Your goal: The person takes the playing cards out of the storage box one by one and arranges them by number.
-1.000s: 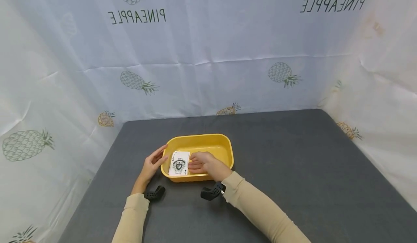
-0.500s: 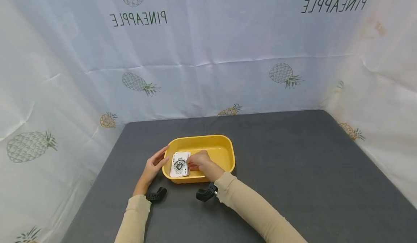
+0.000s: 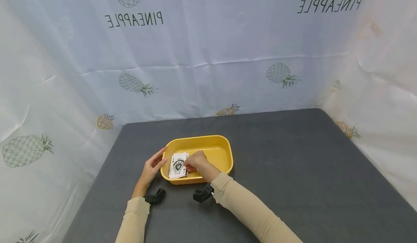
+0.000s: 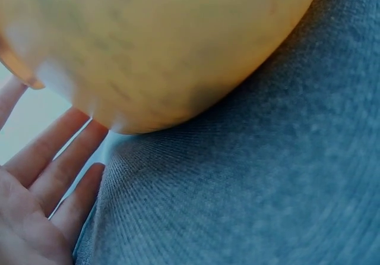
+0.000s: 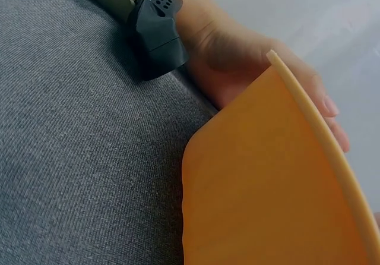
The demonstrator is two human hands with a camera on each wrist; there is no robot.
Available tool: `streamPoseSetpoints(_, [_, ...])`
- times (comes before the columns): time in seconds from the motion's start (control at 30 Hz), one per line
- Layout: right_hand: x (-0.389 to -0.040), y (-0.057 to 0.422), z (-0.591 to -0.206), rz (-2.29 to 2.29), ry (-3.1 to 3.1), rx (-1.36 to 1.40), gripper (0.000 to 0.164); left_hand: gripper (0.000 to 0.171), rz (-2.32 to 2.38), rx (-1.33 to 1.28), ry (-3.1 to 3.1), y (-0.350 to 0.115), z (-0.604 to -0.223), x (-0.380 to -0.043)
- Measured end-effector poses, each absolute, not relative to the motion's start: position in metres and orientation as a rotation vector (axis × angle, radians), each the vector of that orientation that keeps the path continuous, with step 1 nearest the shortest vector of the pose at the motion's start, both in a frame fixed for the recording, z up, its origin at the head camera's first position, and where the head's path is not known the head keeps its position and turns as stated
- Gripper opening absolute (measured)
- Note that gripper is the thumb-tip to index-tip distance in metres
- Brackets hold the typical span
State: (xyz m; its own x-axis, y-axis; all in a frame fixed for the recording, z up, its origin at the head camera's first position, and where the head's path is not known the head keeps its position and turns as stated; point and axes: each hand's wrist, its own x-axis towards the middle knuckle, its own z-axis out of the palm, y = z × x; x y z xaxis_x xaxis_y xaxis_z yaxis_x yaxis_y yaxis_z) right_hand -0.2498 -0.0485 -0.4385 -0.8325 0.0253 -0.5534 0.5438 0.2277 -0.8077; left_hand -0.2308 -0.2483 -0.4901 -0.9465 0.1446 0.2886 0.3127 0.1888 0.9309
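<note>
A small stack of white playing cards (image 3: pixel 177 166) lies face up in the left part of a yellow tray (image 3: pixel 220 158), an ace on top. At the right edge of the stack, my right hand (image 3: pixel 199 162) pinches the cards with thumb and curled forefinger. My left hand (image 3: pixel 151 167) rests against the tray's left end, its thumb at the rim. In the left wrist view, the straight, spread fingers (image 4: pixel 62 173) touch the outer wall of the tray (image 4: pixel 166 45). From the right wrist, the left hand (image 5: pixel 237 60) shows behind the wall of the tray (image 5: pixel 255 176).
A dark grey cloth-covered table (image 3: pixel 280 163) lies under the tray. White curtains with a pineapple print (image 3: pixel 208 51) enclose its back and sides. Black wrist cameras (image 3: pixel 155 197) hang in front of the tray's near wall.
My right hand has moved left over the tray and its fingers have closed from extended to pinching the cards' right edge. My left hand stays at the tray's left end.
</note>
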Motion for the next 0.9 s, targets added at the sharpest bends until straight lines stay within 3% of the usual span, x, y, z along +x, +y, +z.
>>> streamPoseSetpoints(0.9, [-0.246, -0.039, -0.432, -1.814, 1.925, 0.564, 0.018, 0.048, -1.857, -0.514, -2.28, -0.251, -0.492, -0.235])
